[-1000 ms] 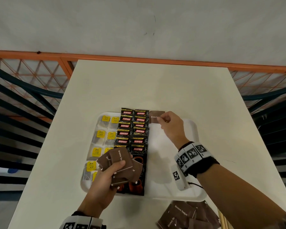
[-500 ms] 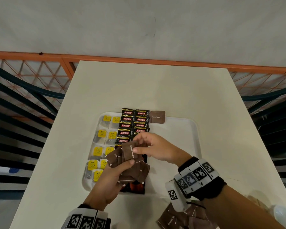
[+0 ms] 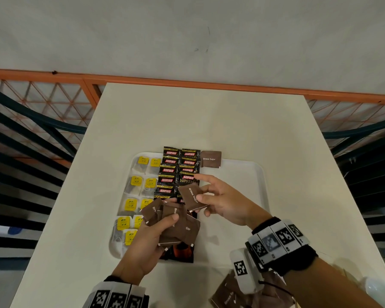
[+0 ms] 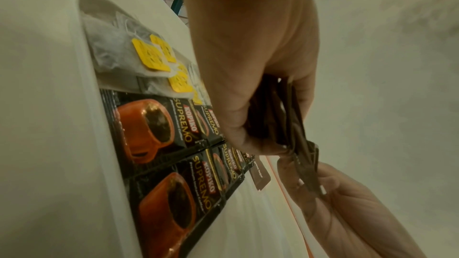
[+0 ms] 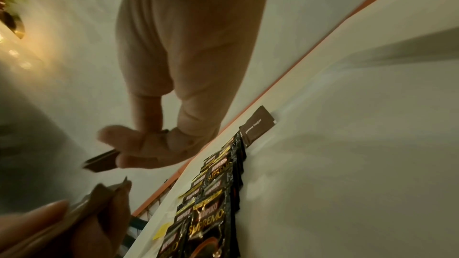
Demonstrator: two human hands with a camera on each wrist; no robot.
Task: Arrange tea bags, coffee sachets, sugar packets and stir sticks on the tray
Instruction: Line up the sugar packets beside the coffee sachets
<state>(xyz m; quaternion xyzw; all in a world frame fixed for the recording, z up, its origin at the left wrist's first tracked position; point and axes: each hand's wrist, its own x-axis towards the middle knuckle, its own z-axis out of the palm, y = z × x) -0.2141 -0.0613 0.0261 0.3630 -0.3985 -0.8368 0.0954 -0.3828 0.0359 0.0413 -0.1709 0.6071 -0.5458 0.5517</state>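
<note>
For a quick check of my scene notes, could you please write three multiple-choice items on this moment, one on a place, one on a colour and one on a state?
1. Where does the lone sugar packet lie?
A. at the tray's far edge, right of the coffee sachets
B. among the tea bags
C. on the table's far end

2. What colour are the tea bag tags?
A. red
B. yellow
C. white

3. What is the right hand doing?
A. lying flat on the tray
B. pinching one brown sugar packet
C. holding a stir stick

Answers: 1 A, it sits beside the coffee sachets on the tray rim; 2 B, each tag is yellow; 3 B, thumb and fingers pinch the held packet, while the left hand holds a fan of packets.
</note>
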